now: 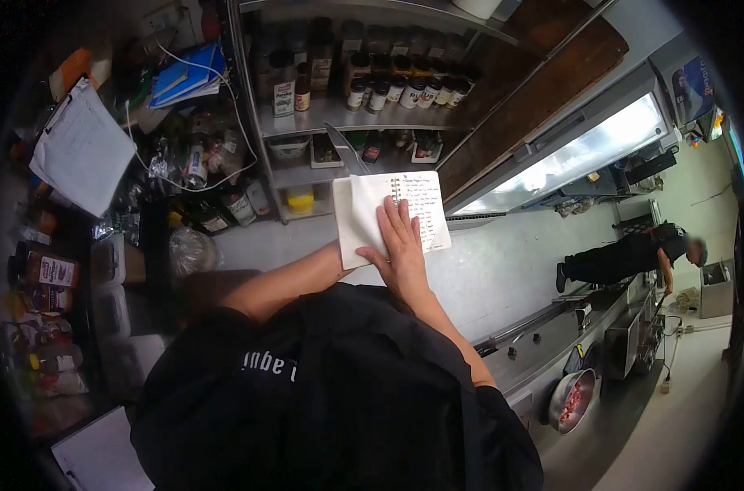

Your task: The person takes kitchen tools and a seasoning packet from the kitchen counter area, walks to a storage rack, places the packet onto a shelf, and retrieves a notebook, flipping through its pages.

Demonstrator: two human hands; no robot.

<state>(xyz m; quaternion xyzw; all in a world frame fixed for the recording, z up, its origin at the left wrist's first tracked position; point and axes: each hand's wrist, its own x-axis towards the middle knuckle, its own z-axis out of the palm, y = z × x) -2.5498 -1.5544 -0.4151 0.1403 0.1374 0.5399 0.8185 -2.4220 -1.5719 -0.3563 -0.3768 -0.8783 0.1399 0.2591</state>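
A spiral notebook (358, 214) lies open in front of my body, with handwriting on its right page. My left hand (340, 255) holds it from below at the lower left; the fingers are hidden behind the pages. Across the middle of the notebook, my right hand (401, 245) rests flat with its fingers stretched out, partly over the writing. A knife blade (339, 146) sticks out beyond the notebook's top edge. What bears the knife is hidden, so I cannot tell whether my left hand holds it.
Spice jars (404, 90) fill the metal shelf (306, 123) ahead. On the left are a clipboard (85, 155), bottles and plastic tubs (114, 311). To the right, a metal bowl (585, 409) holds red pieces by a steel counter (543, 352); another person (617, 260) stands beyond.
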